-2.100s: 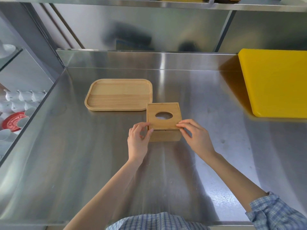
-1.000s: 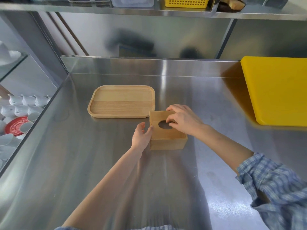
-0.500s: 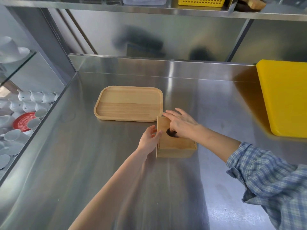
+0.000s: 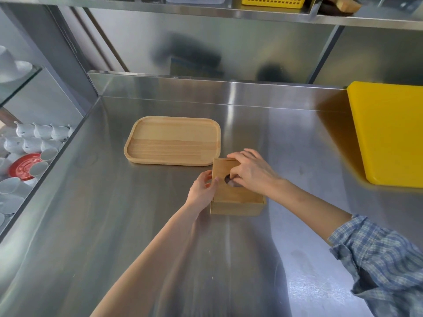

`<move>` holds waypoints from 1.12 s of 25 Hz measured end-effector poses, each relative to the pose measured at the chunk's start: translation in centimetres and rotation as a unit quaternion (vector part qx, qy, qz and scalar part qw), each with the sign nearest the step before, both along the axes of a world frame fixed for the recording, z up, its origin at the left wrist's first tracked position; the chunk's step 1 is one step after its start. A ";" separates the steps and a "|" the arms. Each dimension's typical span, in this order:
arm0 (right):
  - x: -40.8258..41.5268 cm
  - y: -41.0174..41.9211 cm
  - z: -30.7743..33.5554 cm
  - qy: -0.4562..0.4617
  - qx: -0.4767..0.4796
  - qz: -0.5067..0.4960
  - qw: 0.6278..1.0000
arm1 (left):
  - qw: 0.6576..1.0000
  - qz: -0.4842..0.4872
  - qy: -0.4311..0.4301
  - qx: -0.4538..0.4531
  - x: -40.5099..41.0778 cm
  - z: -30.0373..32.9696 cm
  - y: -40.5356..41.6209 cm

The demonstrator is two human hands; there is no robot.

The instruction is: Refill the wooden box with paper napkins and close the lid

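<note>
Wooden box [image 4: 238,202] sits on the steel counter [image 4: 137,225], just in front of the near right corner of the wooden tray [image 4: 172,140], with its lid [image 4: 225,191] on top. The left hand [image 4: 202,188] is pressed against the box's left side, thumb and fingertips touching the lid's left edge, fingers loosely spread rather than closed around anything. The right hand [image 4: 254,172] lies over the lid, its fingers curled down at the oval hole [image 4: 229,179]; whether they pinch the rim of the hole or anything inside is hidden by the hand, so that grip cannot be told. Something pale may show in the hole, though it is too small to be sure. Well to the right of the tray a yellow board [image 4: 389,133] rests on the counter. Left of the tray, below the counter edge, stand white cups [image 4: 34,138] and a red plate [image 4: 20,168]
</note>
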State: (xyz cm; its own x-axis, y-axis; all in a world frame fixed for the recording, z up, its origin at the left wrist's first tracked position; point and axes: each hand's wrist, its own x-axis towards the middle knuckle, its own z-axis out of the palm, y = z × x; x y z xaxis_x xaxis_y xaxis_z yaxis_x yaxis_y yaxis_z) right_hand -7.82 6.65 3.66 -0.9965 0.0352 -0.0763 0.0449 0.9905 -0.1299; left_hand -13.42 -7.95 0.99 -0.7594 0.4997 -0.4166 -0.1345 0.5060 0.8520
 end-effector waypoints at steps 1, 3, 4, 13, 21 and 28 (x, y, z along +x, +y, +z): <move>0.5 -0.1 0.1 0.012 -0.007 -0.021 1.000 | 1.000 0.001 0.003 -0.002 0.1 0.0 0.0; 1.5 -0.2 0.4 0.033 -0.024 -0.058 0.997 | 1.000 0.001 0.006 -0.004 0.2 0.1 0.0; 2.0 -0.2 0.6 0.040 -0.034 -0.072 0.996 | 1.000 0.000 0.007 -0.004 0.2 0.2 0.0; 3.3 -0.7 0.8 0.040 -0.141 -0.146 0.978 | 1.000 -0.012 0.017 -0.017 0.4 0.2 -0.1; 3.7 -0.8 0.9 0.066 -0.153 -0.155 0.974 | 0.999 -0.019 0.020 -0.028 0.1 0.2 0.0; 3.8 -0.1 0.9 0.076 -0.129 -0.169 0.974 | 0.996 -0.056 0.032 -0.053 -1.0 1.2 -0.4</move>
